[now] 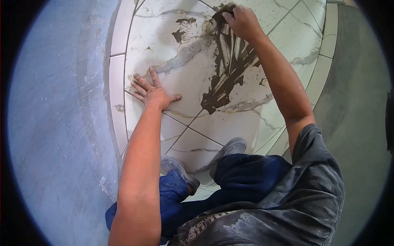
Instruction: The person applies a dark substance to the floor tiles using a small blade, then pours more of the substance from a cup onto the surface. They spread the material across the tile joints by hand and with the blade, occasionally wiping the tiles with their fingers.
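Observation:
My left hand (154, 92) lies flat on the marbled white floor tiles (184, 88), its fingers spread and nothing under the palm that I can see. Farther forward, my right hand (240, 20) is closed round a dark, wet-looking rag (223, 10) that touches the tile. A smear of dark brown grout (225, 82) runs from the rag back toward me, streaked and ending in a thick patch near a tile joint. Smaller dark blotches (178, 36) and specks lie to the left and right of it.
A blue wall (57, 102) rises on the left and a grey wall (357, 102) on the right, with narrow white edging tiles (117, 82) along their feet. My dusty shoes (178, 168) stand on the tiles close behind the smear.

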Tool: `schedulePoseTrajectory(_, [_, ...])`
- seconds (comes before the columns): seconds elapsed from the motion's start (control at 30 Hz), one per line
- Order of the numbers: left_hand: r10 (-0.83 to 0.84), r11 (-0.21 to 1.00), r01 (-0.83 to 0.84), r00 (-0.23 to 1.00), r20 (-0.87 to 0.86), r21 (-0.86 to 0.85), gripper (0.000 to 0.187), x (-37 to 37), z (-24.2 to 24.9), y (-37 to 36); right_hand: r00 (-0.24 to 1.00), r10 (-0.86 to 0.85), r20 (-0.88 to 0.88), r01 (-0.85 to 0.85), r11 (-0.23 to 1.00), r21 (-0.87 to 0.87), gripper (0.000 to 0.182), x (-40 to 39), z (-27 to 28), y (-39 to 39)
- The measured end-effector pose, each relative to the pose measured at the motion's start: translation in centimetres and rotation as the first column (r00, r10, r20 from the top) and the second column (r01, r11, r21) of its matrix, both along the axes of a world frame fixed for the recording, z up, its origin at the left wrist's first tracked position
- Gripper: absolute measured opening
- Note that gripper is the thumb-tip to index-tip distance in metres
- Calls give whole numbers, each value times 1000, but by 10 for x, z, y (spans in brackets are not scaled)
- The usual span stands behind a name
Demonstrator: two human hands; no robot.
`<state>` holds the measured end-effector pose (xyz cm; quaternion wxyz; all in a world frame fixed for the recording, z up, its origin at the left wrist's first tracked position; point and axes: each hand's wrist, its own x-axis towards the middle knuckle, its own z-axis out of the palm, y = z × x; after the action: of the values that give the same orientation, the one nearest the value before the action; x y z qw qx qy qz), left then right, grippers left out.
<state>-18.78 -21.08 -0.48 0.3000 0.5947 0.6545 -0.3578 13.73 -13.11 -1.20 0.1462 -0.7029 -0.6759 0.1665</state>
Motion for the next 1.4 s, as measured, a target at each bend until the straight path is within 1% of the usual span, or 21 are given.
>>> schedulePoseTrajectory(0.03, [4, 1000, -4, 1000, -8, -5, 149, 1, 0, 1, 1000, -2, 4, 2, 1000, 4, 23, -2, 14, 3])
schedulePoseTrajectory(0.1, [14, 1000, -14, 1000, -19, -11, 149, -1, 0, 2, 951, -118, -284, 132, 991, 30, 24, -9, 33, 6])
schedulePoseTrajectory(0.2, [7, 1000, -7, 1000, -11, -8, 148, 1, -1, 1, 984, -82, -158, 82, 997, -1, 25, -9, 18, -2])
schedulePoseTrajectory(0.33, [9, 1000, -9, 1000, -13, -8, 149, -2, -1, 2, 950, -195, -244, 196, 980, -20, 25, 2, 24, 5])
schedulePoseTrajectory(0.4, [0, 1000, 0, 1000, -5, -11, 150, -2, -1, -2, 956, -191, -223, 198, 980, 8, 25, 0, 32, 3])
schedulePoseTrajectory(0.43, [5, 1000, -5, 1000, -10, -15, 150, -3, -2, -3, 962, -186, -199, 199, 979, 47, 25, 0, 37, 2])
schedulePoseTrajectory(0.47, [13, 1000, -13, 1000, -13, -11, 150, -2, -4, -1, 982, -191, -9, 191, 981, -21, 23, 5, 23, 1])
schedulePoseTrajectory(0.5, [12, 1000, -12, 1000, -8, -3, 150, 1, -2, 1, 981, -192, -6, 191, 981, -12, 23, 6, 11, -5])
schedulePoseTrajectory(0.57, [6, 999, -7, 1000, -25, -33, 150, 1, 0, 2, 997, -53, -51, 62, 977, 204, 24, 6, -10, -14])
schedulePoseTrajectory(0.63, [11, 1000, -11, 1000, -19, -19, 150, -1, 1, 0, 996, -53, -79, 67, 980, 187, 21, 2, 5, -10])
schedulePoseTrajectory(0.7, [9, 1000, -9, 1000, -3, 1, 151, -1, 0, -2, 931, -247, -270, 266, 963, 35, 23, -4, 33, -3])
schedulePoseTrajectory(0.87, [7, 1000, -7, 1000, -13, -21, 148, -1, 0, 1, 979, -65, -195, 71, 997, 23, 22, 2, 34, 1])
schedulePoseTrajectory(0.97, [2, 1000, -2, 1000, -5, 11, 150, -1, 0, -1, 949, -156, -275, 182, 980, 74, 24, -7, 50, 4])
schedulePoseTrajectory(1.0, [-1, 1000, 1, 1000, -1, 19, 150, 1, -1, 0, 961, -196, -193, 197, 980, -13, 24, -4, 43, 7])
schedulePoseTrajectory(1.03, [-3, 1000, 3, 1000, -15, 5, 150, 0, -1, -1, 961, -199, -192, 202, 979, -8, 24, -2, 35, 4])
schedulePoseTrajectory(1.1, [-4, 1000, 4, 1000, -30, -4, 150, 0, -1, 2, 985, 5, -173, -9, 1000, -22, 25, 0, 29, 0])
schedulePoseTrajectory(1.17, [7, 1000, -7, 1000, -1, 7, 149, -1, -1, -1, 990, 4, -142, -9, 999, -34, 25, 9, 35, -6])
schedulePoseTrajectory(1.27, [13, 1000, -13, 1000, -5, 0, 150, -1, -1, -1, 953, -253, -166, 279, 948, 152, 24, 31, 38, -21])
schedulePoseTrajectory(1.3, [4, 1000, -4, 1000, 0, 0, 150, -1, -2, -1, 951, -262, -162, 286, 946, 153, 24, 43, 29, -30])
schedulePoseTrajectory(1.37, [7, 1000, -7, 1000, -15, 2, 150, -1, -4, -2, 969, -233, 86, 188, 914, 359, 18, 65, -5, -56])
schedulePoseTrajectory(1.4, [3, 1000, -2, 1000, -7, 3, 150, -1, -4, -2, 975, -199, 100, 151, 920, 363, 16, 66, -15, -71])
